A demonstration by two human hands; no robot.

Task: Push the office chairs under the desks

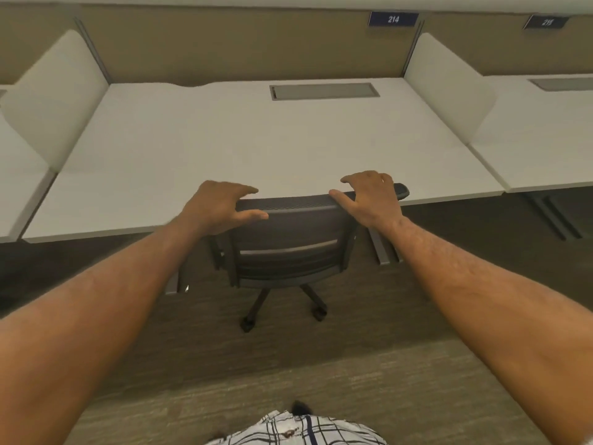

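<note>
A dark grey mesh office chair [288, 232] stands at the white desk [244, 139] numbered 214. Its seat is tucked under the desk's front edge, while the backrest and the wheeled base [282, 306] stay out on the floor. My left hand [221, 207] loosely straddles the left end of the backrest's top rim, fingers over the far side and thumb on the near face. Near the rim's right end, my right hand [369, 197] lies over the top with its thumb pointing left along the edge.
White side dividers [54, 101] [449, 91] flank the desk, with neighbouring desks [545, 133] beyond them. A tan back panel carries number plates 214 [393, 19] and 215. A grey cable hatch [324, 90] sits in the desktop. Desk legs [382, 248] stand beside the chair. The floor is brown carpet.
</note>
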